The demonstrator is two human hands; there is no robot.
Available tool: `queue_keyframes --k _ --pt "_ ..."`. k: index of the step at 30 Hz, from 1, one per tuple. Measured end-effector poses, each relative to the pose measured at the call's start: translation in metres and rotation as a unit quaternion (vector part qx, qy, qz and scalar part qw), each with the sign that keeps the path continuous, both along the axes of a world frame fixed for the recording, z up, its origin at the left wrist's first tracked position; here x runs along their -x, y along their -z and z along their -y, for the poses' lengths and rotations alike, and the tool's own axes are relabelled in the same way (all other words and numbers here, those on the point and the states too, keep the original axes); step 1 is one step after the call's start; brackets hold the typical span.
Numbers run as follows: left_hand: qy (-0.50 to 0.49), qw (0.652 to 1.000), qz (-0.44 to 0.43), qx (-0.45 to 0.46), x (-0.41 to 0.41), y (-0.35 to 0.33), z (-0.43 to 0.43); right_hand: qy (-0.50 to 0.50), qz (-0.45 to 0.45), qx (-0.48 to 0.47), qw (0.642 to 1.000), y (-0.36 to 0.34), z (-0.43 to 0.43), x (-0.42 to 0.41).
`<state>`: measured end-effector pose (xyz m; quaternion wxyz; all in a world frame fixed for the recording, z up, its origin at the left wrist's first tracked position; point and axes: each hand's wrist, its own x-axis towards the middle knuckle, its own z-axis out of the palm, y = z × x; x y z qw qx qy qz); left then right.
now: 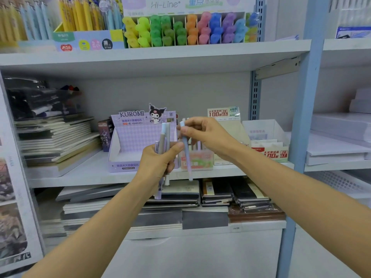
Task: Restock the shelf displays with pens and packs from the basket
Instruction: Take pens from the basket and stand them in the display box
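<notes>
Spanning the view, white shelf boards (pixel 152 57) hang on pale blue uprights (pixel 307 117) against a grey back panel. Highlighters (pixel 180 31) in a colour row fill a display on the upper board. The middle board carries stacked notebooks (pixel 56 139) at left, a lilac Kuromi display box (pixel 138 137) at centre and pencil-lead boxes (pixel 269 151) at right. More notebooks lie below. In front of the Kuromi display box, the left hand (pixel 158 159) grips a bundle of pens (pixel 163 137) in pastel grey, lilac and pale blue, roughly upright in the fist. Just beside it, the right hand (pixel 206 135) pinches the top of a single pen (pixel 186 157), its slim barrel shading from blue to lilac and hanging down.
</notes>
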<state>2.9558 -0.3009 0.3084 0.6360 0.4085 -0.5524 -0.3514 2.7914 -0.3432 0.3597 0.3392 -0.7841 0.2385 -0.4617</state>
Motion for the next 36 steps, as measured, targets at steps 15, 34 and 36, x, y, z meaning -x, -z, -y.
queue_keyframes --k 15,34,36 --pt "0.047 0.999 0.02 -0.014 -0.027 0.004 0.006 0.202 0.064 0.053 0.976 -0.004 0.053 0.002" --pt "0.047 0.998 -0.009 -0.027 -0.033 0.01 0.013 0.17 0.019 0.061 0.983 -0.006 0.076 -0.008" --pt "0.051 0.998 -0.007 -0.028 -0.033 0.011 0.013 0.181 0.029 0.07 0.981 -0.005 0.078 -0.009"
